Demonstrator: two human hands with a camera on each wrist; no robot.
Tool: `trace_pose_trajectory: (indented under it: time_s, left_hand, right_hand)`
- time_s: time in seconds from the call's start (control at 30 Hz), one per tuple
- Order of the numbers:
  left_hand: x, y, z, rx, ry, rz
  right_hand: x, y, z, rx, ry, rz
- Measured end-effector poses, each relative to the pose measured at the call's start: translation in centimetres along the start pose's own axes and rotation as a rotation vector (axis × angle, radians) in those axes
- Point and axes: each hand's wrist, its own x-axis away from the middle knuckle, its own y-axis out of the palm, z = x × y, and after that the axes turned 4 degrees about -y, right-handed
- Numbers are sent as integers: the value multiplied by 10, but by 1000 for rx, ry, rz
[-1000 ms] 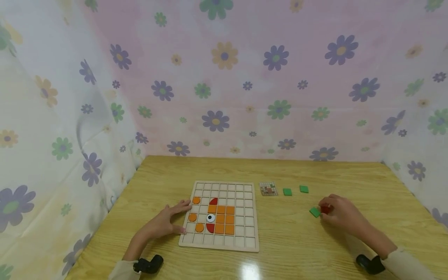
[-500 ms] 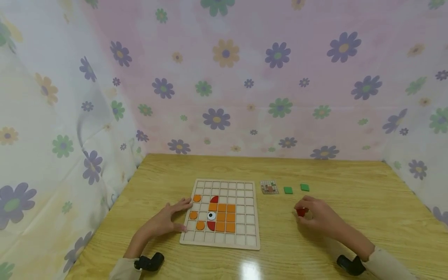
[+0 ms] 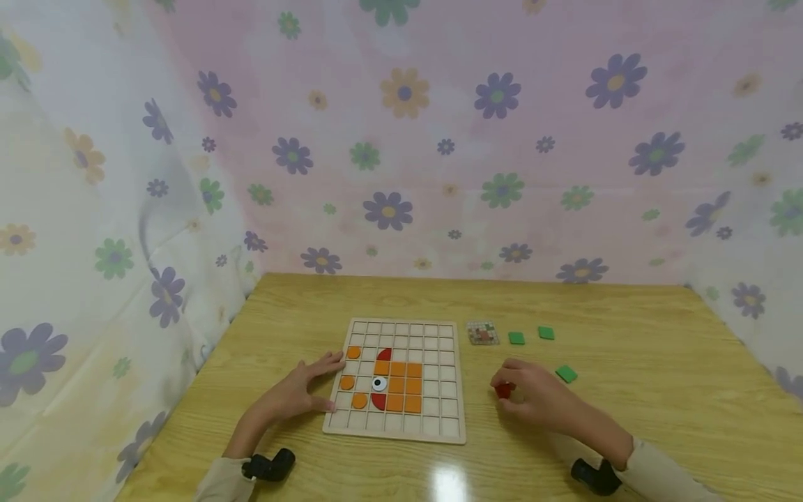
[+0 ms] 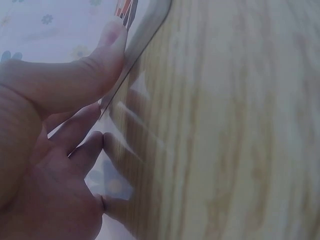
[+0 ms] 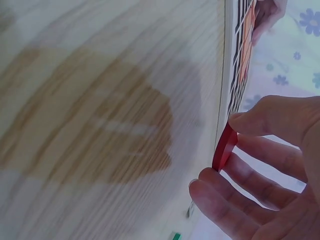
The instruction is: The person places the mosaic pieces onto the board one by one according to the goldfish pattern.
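A flat wooden grid board [image 3: 439, 425] lies on the table, with orange square tiles [image 3: 397, 385], several orange round pieces [image 3: 359, 401], two red quarter-round pieces [image 3: 384, 355] and a white eye piece [image 3: 379, 383] in its cells. My left hand [image 3: 295, 394] rests along the board's left edge, thumb and fingers spread and touching it. To the right of the board, my right hand [image 3: 539, 396] pinches a red piece [image 5: 225, 147] between thumb and fingers, a little above the table. In the right wrist view that piece is seen edge-on, so its full outline is hidden.
Behind and right of the board lies a small pattern card [image 3: 482, 333]. Several green square tiles [image 3: 567, 374] lie on the table further right. A flowered cloth [image 3: 401, 174] hangs behind and at both sides of the wooden table [image 3: 665, 362].
The right hand has moved left toward the board with the red piece, uncovering the green tile that it was beside. The left hand has stayed at the board's edge.
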Motion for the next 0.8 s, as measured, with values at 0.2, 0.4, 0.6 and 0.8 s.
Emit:
trace_pose_trajectory:
  time_s: [0.2,0.4,0.6,0.8]
  left_hand:
    - [1,-3,-1,2,10,-3]
    - [4,-3,-1,30,29,0]
    - [3,-2,-1,26,31,2]
    - [0,0,0,47,34,-4]
  right_hand:
    - [-12,5,-10,-13,-16,-23]
    - [-24,11,-20,-34,-51,-28]
    - [-34,18,-31,-56,-52,-52]
    - [-42,25,-40,-67,-77,-47]
